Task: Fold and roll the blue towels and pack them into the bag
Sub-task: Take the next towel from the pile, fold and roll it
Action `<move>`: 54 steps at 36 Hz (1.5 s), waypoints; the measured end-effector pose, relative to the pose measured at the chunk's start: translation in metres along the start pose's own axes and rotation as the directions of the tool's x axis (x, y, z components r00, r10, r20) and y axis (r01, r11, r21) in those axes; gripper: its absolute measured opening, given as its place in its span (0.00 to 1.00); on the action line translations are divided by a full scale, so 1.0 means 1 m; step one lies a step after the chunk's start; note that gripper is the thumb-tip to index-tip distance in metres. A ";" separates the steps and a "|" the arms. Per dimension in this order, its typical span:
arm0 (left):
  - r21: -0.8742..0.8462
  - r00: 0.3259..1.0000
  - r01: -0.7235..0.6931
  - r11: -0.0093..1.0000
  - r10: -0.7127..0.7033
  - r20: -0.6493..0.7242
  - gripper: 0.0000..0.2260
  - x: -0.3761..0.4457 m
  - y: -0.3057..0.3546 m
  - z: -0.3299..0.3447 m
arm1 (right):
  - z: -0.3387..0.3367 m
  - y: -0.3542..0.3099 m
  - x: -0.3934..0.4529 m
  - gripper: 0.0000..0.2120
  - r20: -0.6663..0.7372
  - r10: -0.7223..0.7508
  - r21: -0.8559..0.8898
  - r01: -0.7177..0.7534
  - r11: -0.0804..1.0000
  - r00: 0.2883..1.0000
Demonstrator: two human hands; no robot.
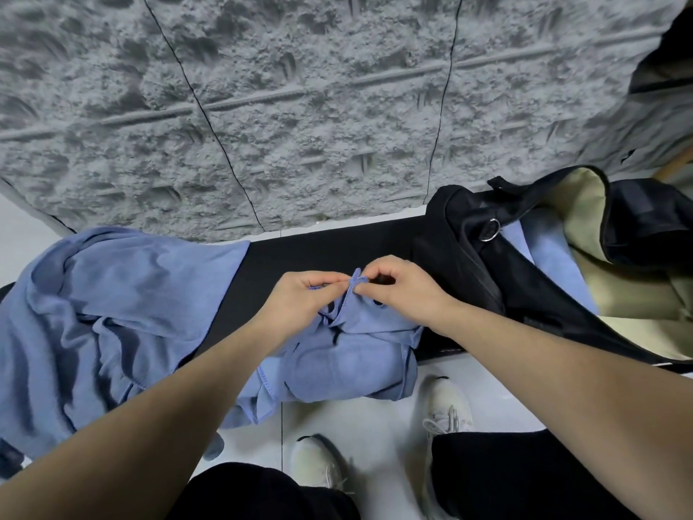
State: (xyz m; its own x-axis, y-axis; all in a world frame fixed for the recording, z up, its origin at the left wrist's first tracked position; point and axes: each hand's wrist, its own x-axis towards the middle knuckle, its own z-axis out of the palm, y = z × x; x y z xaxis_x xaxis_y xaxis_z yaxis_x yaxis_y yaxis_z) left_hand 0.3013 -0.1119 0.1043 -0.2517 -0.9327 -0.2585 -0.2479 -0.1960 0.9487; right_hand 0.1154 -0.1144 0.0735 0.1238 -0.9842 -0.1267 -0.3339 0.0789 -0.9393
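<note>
Black table (330, 253): towel (348, 354) btwn hands (356, 290)

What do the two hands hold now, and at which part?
Both the left hand and the right hand pinch one blue towel at its raised top edge, close together.

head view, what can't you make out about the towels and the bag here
- Bag contents: head view; its black flap hides all but one blue towel.
- Towel pile: count unclear, folds overlap, left edge crops it.
- Pinched corner: both hands' fingers cover it, left hand, right hand.
</note>
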 end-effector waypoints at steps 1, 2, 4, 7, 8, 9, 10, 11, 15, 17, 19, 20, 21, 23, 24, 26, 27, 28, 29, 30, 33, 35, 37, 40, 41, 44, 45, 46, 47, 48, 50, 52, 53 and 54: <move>0.006 1.000 0.006 1.000 -0.005 -0.011 0.06 0.001 -0.001 -0.001 | -0.001 0.000 0.000 0.03 0.004 -0.003 0.015 0.003 1.000 1.000; 0.014 1.000 0.015 1.000 -0.015 -0.021 0.06 0.003 -0.002 -0.002 | -0.001 0.000 0.001 0.03 0.015 0.002 0.027 -0.003 1.000 1.000; 0.028 0.999 0.029 0.999 -0.029 -0.020 0.05 0.003 -0.003 -0.003 | -0.002 -0.002 0.001 0.05 0.055 0.007 0.067 -0.011 0.998 0.998; 0.030 1.000 0.031 0.999 -0.031 0.000 0.05 0.002 -0.005 -0.005 | 0.001 -0.001 0.002 0.09 0.067 -0.015 0.132 0.006 0.991 0.998; 0.028 1.000 0.027 0.999 -0.027 -0.002 0.05 0.002 -0.005 -0.006 | 0.002 -0.003 0.002 0.10 0.055 -0.016 0.112 0.010 0.994 0.998; 0.043 1.000 0.017 0.999 -0.016 -0.015 0.05 0.002 -0.006 -0.007 | 0.003 -0.004 0.003 0.10 0.036 -0.019 0.089 0.016 0.996 0.999; 0.072 0.999 0.004 0.997 -0.001 -0.037 0.05 0.003 -0.007 -0.008 | 0.003 -0.006 0.003 0.11 0.011 -0.022 0.073 0.021 0.997 1.000; 0.101 0.998 -0.008 0.995 0.014 -0.063 0.05 0.003 -0.007 -0.010 | 0.003 -0.007 0.003 0.11 -0.017 -0.024 0.067 0.025 0.997 1.000; 0.111 0.979 -0.020 0.994 0.042 -0.199 0.06 0.002 -0.007 -0.023 | -0.005 -0.011 0.003 0.12 -0.053 0.037 0.131 -0.030 0.991 0.998; 0.119 0.964 -0.027 0.993 0.057 -0.260 0.08 0.000 -0.008 -0.033 | -0.010 -0.012 0.002 0.16 -0.068 0.080 0.128 -0.071 0.989 0.994; 0.153 0.950 -0.037 0.988 0.082 -0.301 0.10 -0.004 -0.006 -0.044 | -0.014 -0.013 0.001 0.12 -0.105 0.103 0.091 -0.094 0.991 0.989; 0.181 0.943 -0.041 0.983 0.098 -0.319 0.11 -0.006 -0.005 -0.049 | -0.016 -0.013 0.000 0.09 -0.121 0.110 0.074 -0.102 0.992 0.987; 0.213 0.936 -0.044 0.976 0.115 -0.333 0.11 -0.009 -0.003 -0.054 | -0.017 -0.014 -0.001 0.07 -0.135 0.112 0.056 -0.106 0.993 0.985; 0.269 0.924 -0.052 0.962 0.149 -0.351 0.10 -0.015 -0.001 -0.064 | -0.019 -0.018 -0.004 0.03 -0.163 0.108 0.049 -0.101 0.994 0.981; 0.294 0.920 -0.052 0.954 0.161 -0.359 0.08 -0.017 0.000 -0.070 | -0.020 -0.021 -0.006 0.02 -0.181 0.101 0.062 -0.091 0.994 0.978; 0.351 0.914 -0.048 0.935 0.183 -0.362 0.06 -0.024 0.001 -0.081 | -0.023 -0.027 -0.008 0.01 -0.214 0.090 0.076 -0.076 0.994 0.973; 0.376 0.914 -0.048 0.925 0.193 -0.357 0.07 -0.026 0.002 -0.087 | -0.024 -0.029 -0.009 0.01 -0.230 0.086 0.073 -0.071 0.995 0.969; 0.400 0.914 -0.051 0.915 0.204 -0.351 0.08 -0.029 0.003 -0.093 | -0.026 -0.031 -0.009 0.02 -0.247 0.076 0.065 -0.062 0.996 0.966; 0.429 0.913 -0.053 0.902 0.218 -0.345 0.08 -0.033 0.005 -0.098 | -0.028 -0.033 -0.010 0.04 -0.259 0.070 0.063 -0.055 0.996 0.963; 0.460 0.914 -0.051 0.886 0.227 -0.336 0.08 -0.037 0.008 -0.102 | -0.031 -0.036 -0.011 0.05 -0.271 0.068 0.069 -0.051 0.996 0.960; 0.524 0.921 -0.058 0.850 0.249 -0.301 0.07 -0.052 0.017 -0.112 | -0.039 -0.044 -0.015 0.05 -0.287 0.082 0.102 -0.054 0.993 0.955; 0.534 0.926 -0.063 0.843 0.249 -0.282 0.05 -0.060 0.023 -0.118 | -0.042 -0.051 -0.019 0.04 -0.278 0.088 0.120 -0.057 0.991 0.957; 0.552 0.935 -0.061 0.832 0.242 -0.261 0.03 -0.068 0.029 -0.122 | -0.045 -0.059 -0.023 0.05 -0.269 0.085 0.118 -0.055 0.992 0.959; 0.594 0.921 -0.130 0.794 0.319 -0.226 0.06 -0.079 0.039 -0.129 | -0.049 -0.077 -0.030 0.05 -0.258 0.058 0.074 -0.040 0.996 0.964; 0.604 0.917 -0.157 0.782 0.342 -0.204 0.07 -0.083 0.043 -0.131 | -0.051 -0.083 -0.033 0.04 -0.255 0.047 0.064 -0.031 0.997 0.966; 0.651 0.921 -0.166 0.741 0.353 -0.167 0.10 -0.093 0.056 -0.137 | -0.057 -0.104 -0.042 0.04 -0.264 0.002 0.022 0.004 1.000 0.964; 0.681 0.925 -0.153 0.716 0.346 -0.155 0.11 -0.096 0.061 -0.139 | -0.060 -0.110 -0.045 0.04 -0.271 -0.019 -0.007 0.018 1.000 0.962; 0.713 0.931 -0.146 0.686 0.338 -0.135 0.11 -0.100 0.066 -0.141 | -0.062 -0.115 -0.048 0.03 -0.275 -0.040 -0.035 0.032 0.999 0.961; 0.736 0.937 -0.150 0.660 0.332 -0.106 0.10 -0.105 0.071 -0.142 | -0.065 -0.121 -0.051 0.03 -0.269 -0.055 -0.057 0.041 0.998 0.962; 0.750 0.941 -0.158 0.643 0.327 -0.082 0.08 -0.110 0.076 -0.143 | -0.067 -0.127 -0.054 0.04 -0.258 -0.063 -0.065 0.047 0.997 0.964; 0.749 0.940 -0.151 0.645 0.328 -0.093 0.04 -0.119 0.084 -0.146 | -0.070 -0.137 -0.061 0.05 -0.255 -0.054 -0.006 0.054 0.999 0.966; 0.742 0.919 -0.138 0.656 0.364 -0.151 0.09 -0.127 0.091 -0.149 | -0.073 -0.145 -0.070 0.06 -0.253 -0.030 0.055 0.046 0.997 0.967; 0.745 0.918 -0.119 0.657 0.358 -0.169 0.09 -0.130 0.094 -0.149 | -0.074 -0.149 -0.074 0.06 -0.228 -0.020 0.045 0.031 0.999 0.973; 0.757 0.926 -0.095 0.647 0.336 -0.172 0.08 -0.134 0.097 -0.150 | -0.074 -0.152 -0.079 0.05 -0.194 -0.004 0.024 0.009 1.000 0.981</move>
State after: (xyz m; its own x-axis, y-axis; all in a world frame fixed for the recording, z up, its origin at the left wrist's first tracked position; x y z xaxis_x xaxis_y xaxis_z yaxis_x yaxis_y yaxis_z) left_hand 0.4512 -0.0518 0.2583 -0.1558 -0.9815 0.1111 -0.8446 0.1907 0.5003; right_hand 0.0870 -0.0608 0.2494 -0.0581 -0.9966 -0.0584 -0.3100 0.0736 -0.9479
